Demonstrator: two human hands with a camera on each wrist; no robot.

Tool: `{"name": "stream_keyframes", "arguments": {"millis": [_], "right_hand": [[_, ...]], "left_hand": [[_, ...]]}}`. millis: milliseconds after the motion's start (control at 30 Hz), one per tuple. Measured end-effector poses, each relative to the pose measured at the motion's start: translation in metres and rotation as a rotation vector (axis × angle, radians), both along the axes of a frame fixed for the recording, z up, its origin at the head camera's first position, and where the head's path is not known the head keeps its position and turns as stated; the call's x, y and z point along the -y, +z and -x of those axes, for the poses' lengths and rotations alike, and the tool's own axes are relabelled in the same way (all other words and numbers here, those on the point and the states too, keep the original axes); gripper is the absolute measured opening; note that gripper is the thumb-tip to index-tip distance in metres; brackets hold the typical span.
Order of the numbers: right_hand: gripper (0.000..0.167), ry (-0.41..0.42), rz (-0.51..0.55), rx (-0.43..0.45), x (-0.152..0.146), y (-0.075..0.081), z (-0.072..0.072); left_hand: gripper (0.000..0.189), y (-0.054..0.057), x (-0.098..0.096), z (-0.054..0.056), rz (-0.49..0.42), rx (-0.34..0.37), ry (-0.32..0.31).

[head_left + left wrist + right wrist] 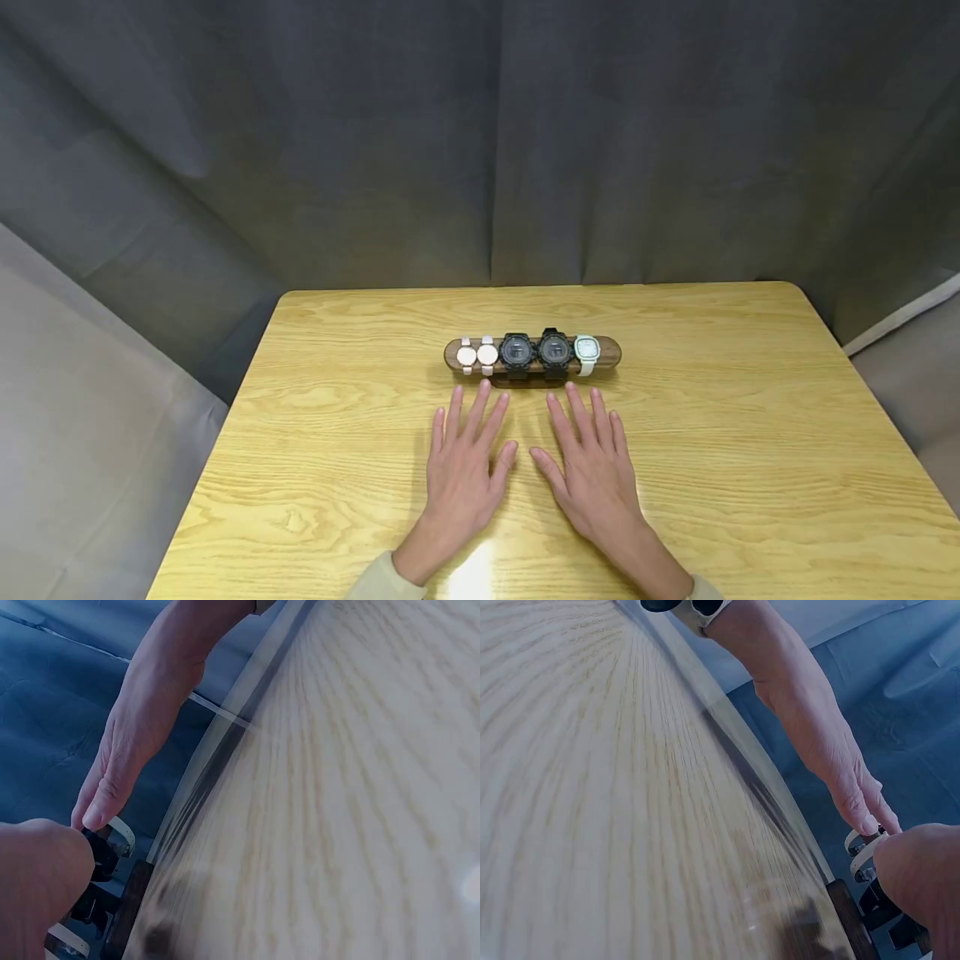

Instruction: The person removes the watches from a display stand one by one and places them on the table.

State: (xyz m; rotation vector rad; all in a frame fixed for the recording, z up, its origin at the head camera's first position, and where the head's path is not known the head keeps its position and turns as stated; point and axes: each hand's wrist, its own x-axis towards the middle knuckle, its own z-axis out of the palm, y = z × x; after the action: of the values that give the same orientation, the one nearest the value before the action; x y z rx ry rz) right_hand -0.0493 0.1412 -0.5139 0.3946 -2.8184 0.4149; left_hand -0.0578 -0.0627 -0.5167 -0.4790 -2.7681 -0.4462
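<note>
A dark wooden watch stand [611, 353] carries several wristwatches in a row. From the left come two small watches [487, 355] with pale straps, two bulky black digital watches [517, 351], and a mint-green square watch [587, 348] with a light strap. My left hand [463, 475] is spread palm down, its fingertips just in front of the stand's left half. Likewise flat and spread, my right hand [597, 483] points at the stand's right half. Both hold nothing. In the left wrist view, the watches are partly hidden behind the near hand [45, 877].
The stand's base [528, 381] rests on a light wood-grain table [315, 433] with rounded far corners. A dark grey curtain [375, 167] hangs right behind the table's far edge. Paler cloth [90, 433] hangs at the left side.
</note>
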Motion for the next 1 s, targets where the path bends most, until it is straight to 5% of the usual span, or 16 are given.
{"name": "stream_keyframes", "arguments": {"millis": [300, 567, 1000], "right_hand": [[0.077, 0.009, 0.029, -0.039, -0.003, 0.002, 0.007], [0.073, 0.041, 0.148, -0.228, -0.013, 0.002, 0.025], [0.057, 0.115, 0.278, -0.442, -0.034, 0.002, 0.063]], "left_hand": [[0.065, 0.005, 0.012, 0.015, -0.043, -0.019, -0.013], [0.074, 0.009, 0.034, 0.044, -0.202, -0.057, -0.028], [0.062, 0.016, 0.064, 0.091, -0.364, 0.020, -0.103]]}}
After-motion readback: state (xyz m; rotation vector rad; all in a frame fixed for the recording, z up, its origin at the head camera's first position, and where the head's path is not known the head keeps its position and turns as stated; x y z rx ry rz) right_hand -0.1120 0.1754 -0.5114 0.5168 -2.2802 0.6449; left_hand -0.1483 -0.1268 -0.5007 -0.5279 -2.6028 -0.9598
